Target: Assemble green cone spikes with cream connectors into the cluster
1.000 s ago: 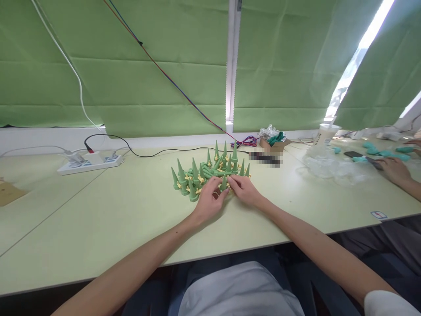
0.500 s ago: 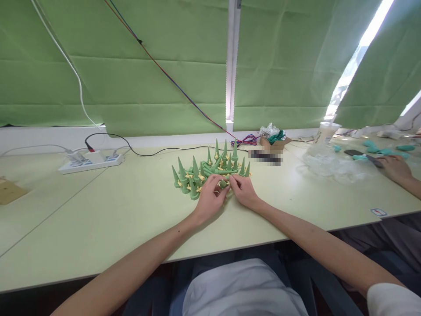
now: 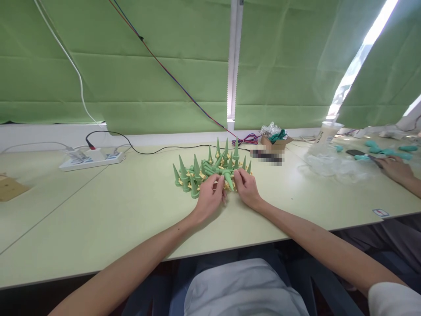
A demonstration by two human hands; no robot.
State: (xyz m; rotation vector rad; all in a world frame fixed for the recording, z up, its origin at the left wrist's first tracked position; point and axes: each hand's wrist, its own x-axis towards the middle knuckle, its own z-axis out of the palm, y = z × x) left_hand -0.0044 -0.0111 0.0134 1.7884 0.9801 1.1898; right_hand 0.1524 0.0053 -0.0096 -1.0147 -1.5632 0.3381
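Between my two hands is a pointed green cone [image 3: 228, 179], tilted with its tip toward me. My left hand [image 3: 209, 194] is curled closed, thumb and forefinger at the cone's left side. My right hand [image 3: 246, 188] pinches at its right side near the wide base; the fingertips partly hide the contact. Just beyond stand several upright green cones [image 3: 196, 169] with small yellow pieces [image 3: 199, 188] around their lower parts. More green pieces [image 3: 208, 168] lie in a heap among them.
A white power strip [image 3: 92, 160] with plugs sits at the left, a black cable running behind the cones. Back right are a small cardboard box [image 3: 275, 144], a plastic cup [image 3: 326, 134] and clear plastic bags [image 3: 332, 164]. Another person's hand [image 3: 396, 169] rests by a dark phone at far right.
The green cone has turned so that its tip now points toward me. My hands have moved slightly apart, and the right fingers have shifted a little up and right.
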